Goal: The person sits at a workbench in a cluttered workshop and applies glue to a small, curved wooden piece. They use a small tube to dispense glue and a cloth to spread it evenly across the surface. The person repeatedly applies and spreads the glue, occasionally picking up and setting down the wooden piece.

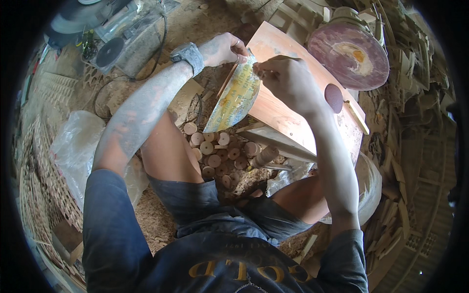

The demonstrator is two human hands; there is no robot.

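Note:
A half-round sheet (233,100), printed in yellow and grey-blue, hangs at a tilt over the near left edge of a wooden board (288,58). It looks like the backing of sandpaper, and a brown edge shows along its left side. My left hand (228,50), with a band at its wrist, pinches the sheet's top corner. At the sheet's upper right edge, the curled fingers of my right hand (287,80) are closed on it; their tips are partly hidden. On the board by my right forearm lies a small maroon disc (333,98).
Behind the board stands a large round maroon disc (337,56). Several small wooden discs with centre holes (215,160) are heaped between my legs. A clear plastic bag (75,141) lies at left, near machinery (122,49). Wood offcuts (391,219) crowd the right side.

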